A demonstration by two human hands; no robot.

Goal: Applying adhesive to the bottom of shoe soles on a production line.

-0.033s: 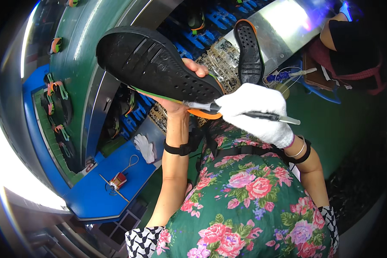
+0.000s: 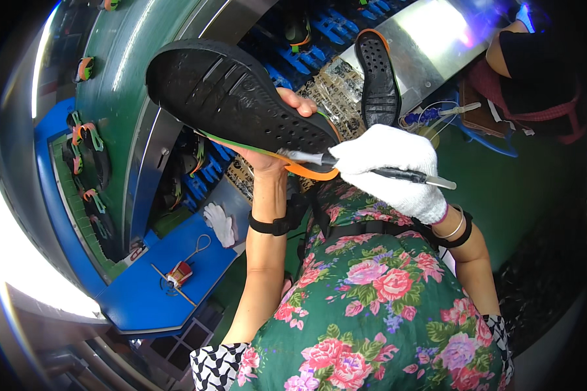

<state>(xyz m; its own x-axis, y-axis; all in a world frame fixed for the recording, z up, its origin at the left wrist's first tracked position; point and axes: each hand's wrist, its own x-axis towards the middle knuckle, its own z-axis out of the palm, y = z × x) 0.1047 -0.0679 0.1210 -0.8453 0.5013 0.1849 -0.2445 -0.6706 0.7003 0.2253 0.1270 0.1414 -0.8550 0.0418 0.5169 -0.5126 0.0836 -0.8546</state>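
A black shoe sole [image 2: 222, 98] with a green and orange edge lies tilted across my bare left hand [image 2: 265, 161]. My left fingers curl over its far side, while the palm stays partly hidden underneath. In my white-gloved right hand [image 2: 388, 171] is a slim brush [image 2: 313, 158], gripped like a pen. Its pale bristles touch the sole's near edge, where green turns to orange, beside rows of small holes. A second black sole [image 2: 379, 81] with an orange rim rests beyond my right hand, at the end of a metal surface.
To the left, a blue table [image 2: 150, 287] holds white gloves [image 2: 220, 225] and a small red object [image 2: 179, 274]. A green conveyor [image 2: 120, 85] curves past at far left. Blue racks [image 2: 336, 27] with shoe parts stand ahead. Another person's knee [image 2: 499, 55] shows at upper right.
The brush tip and my right hand have shifted slightly right along the sole's edge. The sole and my left hand look unmoved.
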